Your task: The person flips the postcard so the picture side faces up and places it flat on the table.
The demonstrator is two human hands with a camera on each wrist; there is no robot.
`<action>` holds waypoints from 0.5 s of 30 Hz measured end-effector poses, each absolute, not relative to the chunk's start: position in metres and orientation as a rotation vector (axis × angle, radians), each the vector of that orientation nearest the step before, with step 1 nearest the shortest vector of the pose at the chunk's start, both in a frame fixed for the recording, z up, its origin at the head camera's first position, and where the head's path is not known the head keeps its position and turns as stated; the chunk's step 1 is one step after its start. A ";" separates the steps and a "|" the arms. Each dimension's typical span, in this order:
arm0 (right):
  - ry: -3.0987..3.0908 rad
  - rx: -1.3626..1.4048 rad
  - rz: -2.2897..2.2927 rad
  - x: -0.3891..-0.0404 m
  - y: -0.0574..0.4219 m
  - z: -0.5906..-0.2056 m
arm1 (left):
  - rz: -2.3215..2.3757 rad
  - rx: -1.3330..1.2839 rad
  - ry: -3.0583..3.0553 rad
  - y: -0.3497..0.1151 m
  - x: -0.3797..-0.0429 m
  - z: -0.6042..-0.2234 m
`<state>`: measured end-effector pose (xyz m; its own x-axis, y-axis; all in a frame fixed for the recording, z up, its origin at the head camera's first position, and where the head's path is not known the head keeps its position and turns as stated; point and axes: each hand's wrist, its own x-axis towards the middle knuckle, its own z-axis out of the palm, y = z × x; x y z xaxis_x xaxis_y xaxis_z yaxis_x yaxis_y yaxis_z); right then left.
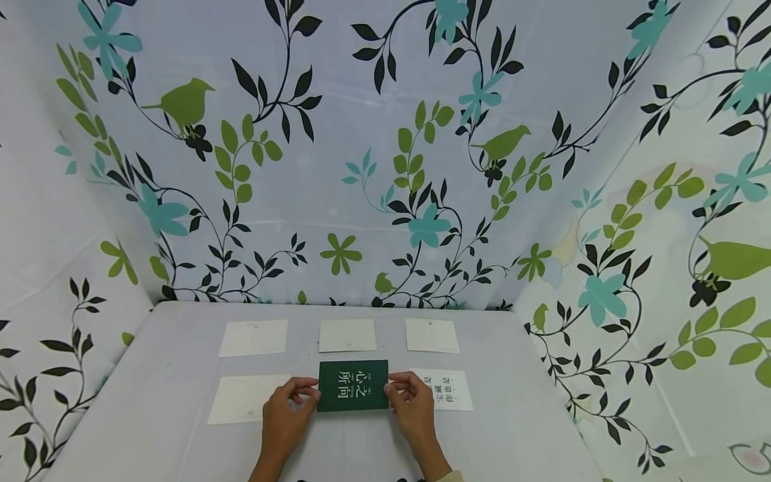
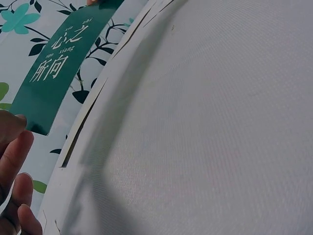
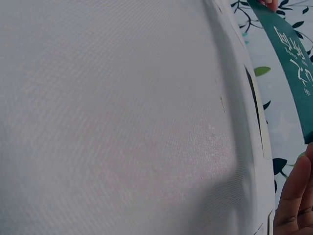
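Observation:
Between both hands is a dark green card with white Chinese characters and small pinyin. My left hand pinches its left edge between thumb and fingers; my right hand pinches the right edge the same way. In the left wrist view the green card is raised above the table, its near corner at the thumb of the left hand. From the right wrist, the green card shows at the upper right, with the right hand at its lower end.
Cream cards lie on the white table: one at back left, one at back middle, one at back right and one at front left. A white card with dark characters lies beside the right hand. Patterned cloth hangs behind.

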<state>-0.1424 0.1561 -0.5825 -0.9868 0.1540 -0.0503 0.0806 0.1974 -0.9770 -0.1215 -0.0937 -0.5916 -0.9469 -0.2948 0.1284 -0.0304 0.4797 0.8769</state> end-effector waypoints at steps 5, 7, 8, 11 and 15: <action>-2.389 -0.231 1.939 -0.142 0.157 -0.586 | -1.457 0.267 -2.460 -0.093 -0.121 -0.593; -2.385 -0.237 1.949 -0.141 0.157 -0.586 | -1.461 0.267 -2.457 -0.093 -0.121 -0.593; -2.383 -0.240 1.952 -0.141 0.157 -0.586 | -1.463 0.268 -2.459 -0.093 -0.121 -0.593; -2.376 -0.251 1.964 -0.140 0.156 -0.586 | -1.469 0.277 -2.468 -0.092 -0.121 -0.594; -2.384 -0.286 1.953 -0.140 0.156 -0.585 | -1.483 0.288 -2.485 -0.091 -0.121 -0.594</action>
<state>-0.1402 0.1557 -0.5852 -0.9818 0.1716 -0.0809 0.1131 0.1869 -0.9759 -0.1212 -0.0907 -0.5941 -0.9535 -0.2850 0.0978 -0.0494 0.4678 0.8824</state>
